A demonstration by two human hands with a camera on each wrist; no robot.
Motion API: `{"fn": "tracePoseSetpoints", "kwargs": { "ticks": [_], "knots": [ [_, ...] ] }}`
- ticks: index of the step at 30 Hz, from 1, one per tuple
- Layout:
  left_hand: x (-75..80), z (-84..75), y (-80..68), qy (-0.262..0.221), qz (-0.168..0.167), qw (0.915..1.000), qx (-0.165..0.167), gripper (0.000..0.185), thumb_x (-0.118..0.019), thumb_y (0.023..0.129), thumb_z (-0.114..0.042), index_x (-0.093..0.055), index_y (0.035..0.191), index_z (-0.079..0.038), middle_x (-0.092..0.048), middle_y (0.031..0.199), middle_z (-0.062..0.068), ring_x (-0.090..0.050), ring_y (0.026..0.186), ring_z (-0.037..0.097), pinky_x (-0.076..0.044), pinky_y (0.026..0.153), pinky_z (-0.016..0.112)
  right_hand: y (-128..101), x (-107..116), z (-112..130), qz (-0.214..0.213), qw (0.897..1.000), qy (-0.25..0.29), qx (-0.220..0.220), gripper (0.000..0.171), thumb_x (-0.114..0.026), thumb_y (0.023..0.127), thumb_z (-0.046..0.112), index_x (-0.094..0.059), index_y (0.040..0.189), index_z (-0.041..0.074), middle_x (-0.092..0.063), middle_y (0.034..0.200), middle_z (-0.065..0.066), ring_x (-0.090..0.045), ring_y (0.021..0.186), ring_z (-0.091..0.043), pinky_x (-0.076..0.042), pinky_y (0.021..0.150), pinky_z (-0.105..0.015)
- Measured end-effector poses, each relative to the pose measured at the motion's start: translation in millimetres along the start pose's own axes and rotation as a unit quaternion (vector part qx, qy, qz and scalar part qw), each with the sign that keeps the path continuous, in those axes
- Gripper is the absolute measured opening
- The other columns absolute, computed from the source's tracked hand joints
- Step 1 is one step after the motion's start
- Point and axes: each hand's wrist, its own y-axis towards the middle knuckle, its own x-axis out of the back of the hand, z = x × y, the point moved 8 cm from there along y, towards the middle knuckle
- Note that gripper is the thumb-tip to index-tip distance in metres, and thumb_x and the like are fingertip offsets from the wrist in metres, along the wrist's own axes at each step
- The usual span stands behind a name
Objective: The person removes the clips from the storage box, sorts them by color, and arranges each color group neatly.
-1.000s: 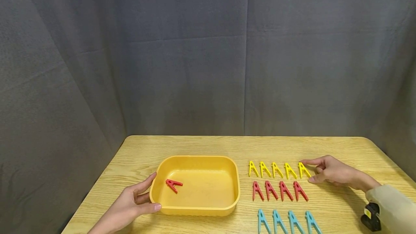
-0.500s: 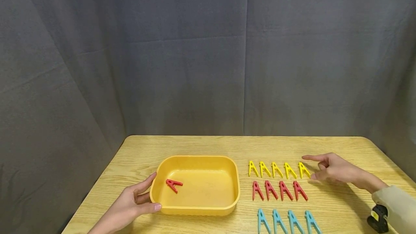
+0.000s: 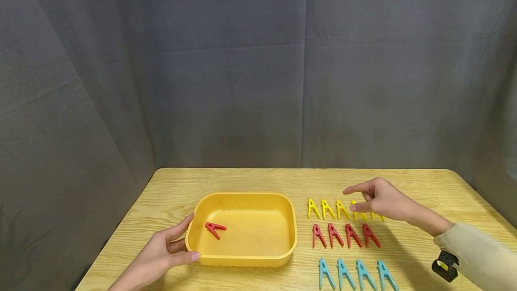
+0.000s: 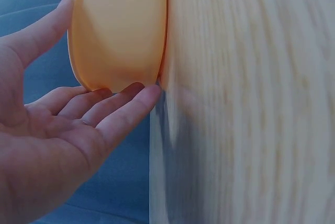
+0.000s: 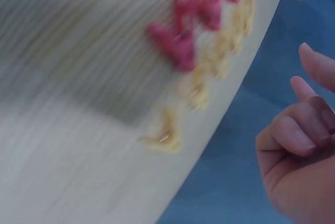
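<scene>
Landmark: the shallow rectangular orange plastic tub (image 3: 242,262) on the light wooden table (image 3: 250,181).

Nearest the viewer, right of the tub and closest to the near table edge, lies a row of four light-blue plastic clothes pegs (image 3: 357,274), side by side, heads pointing away.

The left hand (image 3: 161,255) rests at the tub's near-left corner. Its fingers are straight and relaxed, fingertips touching the outer wall, thumb (image 3: 182,226) raised along the left wall. The left wrist view confirms the fingers (image 4: 123,110) lie flat against the tub's underside corner (image 4: 118,30); nothing is clasped.

Inside the tub, near its left wall, lies one red plastic clothes peg (image 3: 215,228), flat on the floor of the tub.

Right of the tub, beyond the blue row, lies a row of four red plastic clothes pegs (image 3: 345,235). Further back again lies a row of yellow plastic clothes pegs (image 3: 325,209); three show plainly, and at least two more are partly covered by the right hand (image 3: 383,201).

The right hand hovers above the right end of the yellow row, well right of the tub. Its index finger (image 3: 355,188) points toward the tub; the remaining fingers are curled inward. The right wrist view, blurred, shows the curled fingers (image 5: 298,135) empty and clear of the pegs. A beige sleeve (image 3: 476,255) and a black wrist device (image 3: 444,269) follow behind it.

Beyond the table hangs a grey fabric backdrop (image 3: 258,66).
</scene>
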Motion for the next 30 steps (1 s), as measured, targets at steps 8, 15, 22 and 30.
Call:
{"fn": "tracePoseSetpoints", "kwargs": {
  "ticks": [8, 15, 22, 30],
  "knots": [
    [1.1, 0.1, 0.6, 0.002, -0.004, 1.0000, 0.006, 0.097, -0.079, 0.095, -0.004, -0.013, 0.166, 0.003, -0.014, 0.169, 0.030, -0.048, 0.141, 0.045, -0.058, 0.096, 0.037, 21.3, -25.7, 52.7, 0.034, 0.999, -0.025, 0.031, 0.033, -0.084, 0.092, 0.015, -0.078, 0.121, 0.001, -0.036, 0.051, 0.011, -0.026, 0.046, -0.003, -0.045, 0.057, -0.025],
    [1.1, 1.4, 1.5, 0.006, -0.009, 0.9998, 0.016, 0.096, -0.079, 0.095, -0.006, -0.014, 0.167, 0.002, -0.015, 0.169, 0.029, -0.049, 0.141, 0.044, -0.058, 0.097, 0.038, 38.4, -56.4, 84.4, 0.066, 0.996, -0.033, 0.049, 0.025, -0.085, 0.090, 0.013, -0.081, 0.113, 0.005, -0.032, 0.050, 0.012, -0.024, 0.048, -0.004, -0.033, 0.052, -0.022],
    [0.7, 0.4, 0.1, 0.003, -0.005, 0.9998, 0.018, 0.095, -0.077, 0.097, -0.007, -0.013, 0.167, 0.001, -0.016, 0.169, 0.029, -0.050, 0.141, 0.041, -0.057, 0.097, 0.037, 54.1, -79.4, 122.8, 0.086, 0.990, -0.062, 0.092, 0.022, -0.085, 0.089, 0.012, -0.083, 0.110, 0.007, -0.031, 0.049, 0.014, -0.023, 0.047, -0.004, -0.030, 0.052, -0.022],
    [1.4, -1.1, -0.9, 0.004, -0.009, 0.9998, 0.020, 0.096, -0.078, 0.096, -0.007, -0.013, 0.167, 0.001, -0.016, 0.169, 0.028, -0.049, 0.141, 0.041, -0.057, 0.097, 0.036, 79.3, -106.4, 154.4, 0.125, 0.979, -0.096, 0.130, 0.025, -0.088, 0.086, 0.010, -0.083, 0.110, 0.007, -0.034, 0.046, 0.015, -0.024, 0.046, -0.003, -0.038, 0.053, -0.021]
  ]
}}
